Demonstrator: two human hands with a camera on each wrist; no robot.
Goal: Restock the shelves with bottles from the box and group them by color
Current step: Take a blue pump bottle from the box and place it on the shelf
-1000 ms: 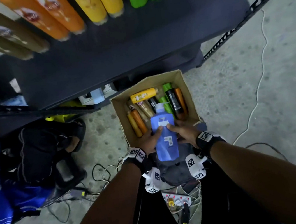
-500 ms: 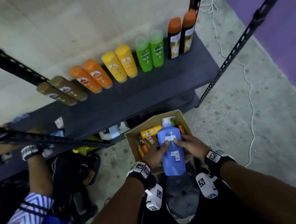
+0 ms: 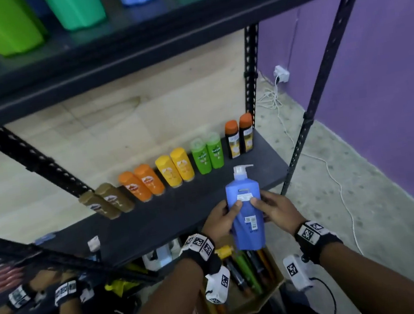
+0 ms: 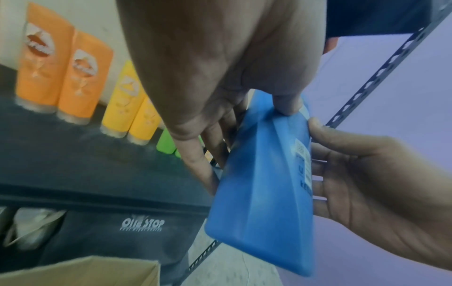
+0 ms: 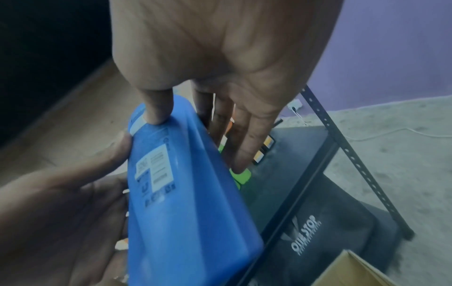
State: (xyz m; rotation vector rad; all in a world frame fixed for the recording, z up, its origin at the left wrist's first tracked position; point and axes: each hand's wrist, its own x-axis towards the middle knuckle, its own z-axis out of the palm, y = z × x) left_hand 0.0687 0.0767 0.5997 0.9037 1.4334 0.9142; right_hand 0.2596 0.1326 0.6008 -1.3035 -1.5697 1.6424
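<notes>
Blue bottle [image 3: 246, 212] before dark shelf [image 3: 157, 224], purple wall [image 3: 388, 80], speckled floor [image 3: 364, 202]

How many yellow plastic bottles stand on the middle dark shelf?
2. One yellow plastic bottle and a second stand side by side on the middle dark shelf, between the orange and green pairs. None seems hidden.

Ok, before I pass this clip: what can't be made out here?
- Head view: the top shelf bottles are cut off by the frame's upper edge; only their bases show.
- Head view: the box contents are partly hidden by the blue bottle and the wrist cameras.
- Both wrist views: the pump top is out of sight behind the left hand and right hand.
- Bottle label text is too blurred to read in all views.
</notes>
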